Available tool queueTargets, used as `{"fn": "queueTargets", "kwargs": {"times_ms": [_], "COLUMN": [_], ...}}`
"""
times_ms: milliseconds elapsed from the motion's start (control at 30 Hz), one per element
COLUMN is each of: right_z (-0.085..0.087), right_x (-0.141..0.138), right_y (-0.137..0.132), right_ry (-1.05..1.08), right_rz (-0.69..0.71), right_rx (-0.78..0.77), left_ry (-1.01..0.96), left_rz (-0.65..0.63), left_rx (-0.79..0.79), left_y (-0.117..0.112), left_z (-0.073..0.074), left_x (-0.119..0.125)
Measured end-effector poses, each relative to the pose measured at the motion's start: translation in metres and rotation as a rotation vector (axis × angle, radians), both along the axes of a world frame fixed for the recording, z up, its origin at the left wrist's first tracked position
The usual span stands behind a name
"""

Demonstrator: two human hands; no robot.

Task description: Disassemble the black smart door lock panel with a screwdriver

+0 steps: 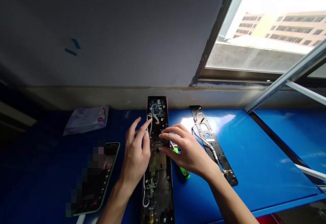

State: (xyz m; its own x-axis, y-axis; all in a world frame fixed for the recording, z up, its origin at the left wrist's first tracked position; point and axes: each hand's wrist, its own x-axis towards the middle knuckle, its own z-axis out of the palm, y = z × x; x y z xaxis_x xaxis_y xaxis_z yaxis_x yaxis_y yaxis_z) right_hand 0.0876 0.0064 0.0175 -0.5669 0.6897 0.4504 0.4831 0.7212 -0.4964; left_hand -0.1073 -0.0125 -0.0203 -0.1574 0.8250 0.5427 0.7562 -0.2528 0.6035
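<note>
At lower centre, the left hand [134,151] and right hand [187,146] are spreading unclenched over the black case [158,163], probably heavy, stiff, best held by its edges, sparing fragile wires [144,190].

L hand [137,151] spread, R hand [187,147] curved

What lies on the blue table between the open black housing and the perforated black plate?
The head view shows a green-and-black screwdriver there, partly hidden by the right hand.
</note>
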Motion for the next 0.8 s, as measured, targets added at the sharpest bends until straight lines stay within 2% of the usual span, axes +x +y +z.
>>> {"fn": "queueTargets", "kwargs": {"times_ms": [67,167,333,567,800], "right_z": [-0.004,-0.006,0.0,0.009,-0.003], "right_x": [-0.009,-0.016,-0.017,-0.001,-0.008], "right_y": [0.003,0.005,0.002,-0.005,-0.008], "right_ry": [-0.016,-0.042,-0.071,-0.072,-0.095], "right_rz": [0.008,0.028,0.069,0.065,0.055], "right_rx": [0.022,0.032,0.023,0.006,0.047], "left_ry": [-0.083,-0.157,-0.166,-0.169,-0.154], "left_rz": [-0.069,-0.131,-0.145,-0.141,-0.15], "left_rx": [-0.056,-0.06,-0.034,-0.023,-0.026], "left_y": [-0.003,-0.004,-0.005,-0.006,-0.006], "left_z": [-0.008,-0.01,-0.007,-0.008,-0.006], "left_x": [-0.003,-0.003,-0.001,-0.002,-0.001]}}
